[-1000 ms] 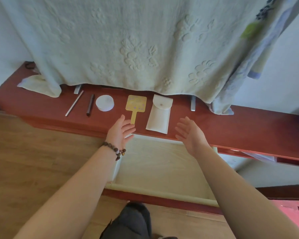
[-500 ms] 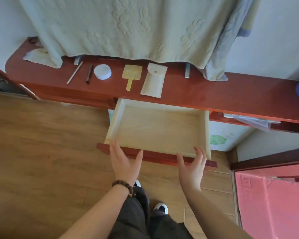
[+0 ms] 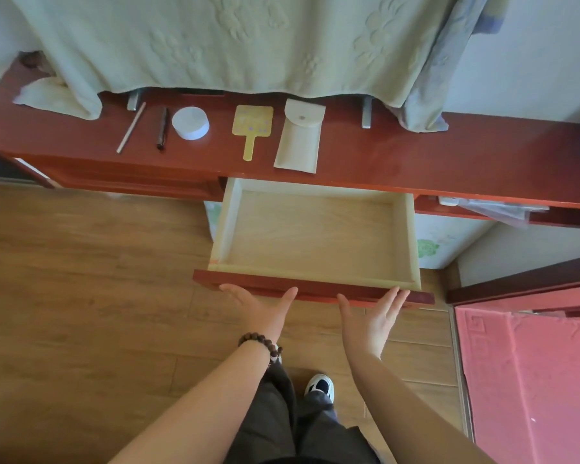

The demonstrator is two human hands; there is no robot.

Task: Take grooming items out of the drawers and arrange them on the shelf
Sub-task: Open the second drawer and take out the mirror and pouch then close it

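Against the front of the drawer, both flat, empty hands, left hand and right hand, are pressed; fingertips could be pinched if it is slammed.

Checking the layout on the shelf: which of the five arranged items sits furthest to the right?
The white snap-flap pouch. It lies right of the yellow hand mirror; the round white jar, dark pen and thin white stick are further left.

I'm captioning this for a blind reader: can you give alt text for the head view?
Both open hands, left and right, touch the front of an open drawer with nothing visible inside. On the shelf above lie a stick, pen, round tin, yellow mirror and white pouch.
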